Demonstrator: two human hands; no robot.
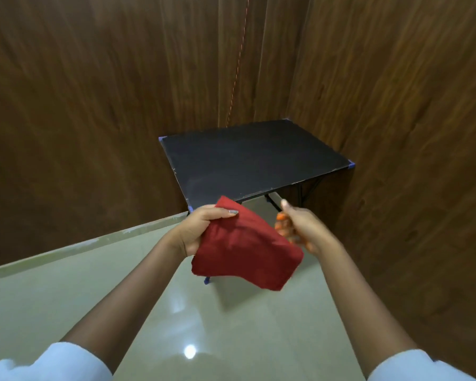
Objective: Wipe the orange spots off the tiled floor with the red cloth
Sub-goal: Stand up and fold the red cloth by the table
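My left hand (201, 229) grips the red cloth (245, 251) by its upper left corner, thumb on top. The cloth hangs spread out in the air above the glossy tiled floor (226, 331). My right hand (302, 229) is at the cloth's right edge, thumb raised and fingers curled. Those fingers show orange, blurred, and the cloth covers part of them. I cannot tell whether they hold anything. No orange spots show on the visible floor.
A low black table (253, 160) with blue corner tips stands in the corner just beyond my hands. Dark wood-panelled walls (94, 119) close in on the left, back and right. A thin orange cord (238, 61) hangs down the back wall.
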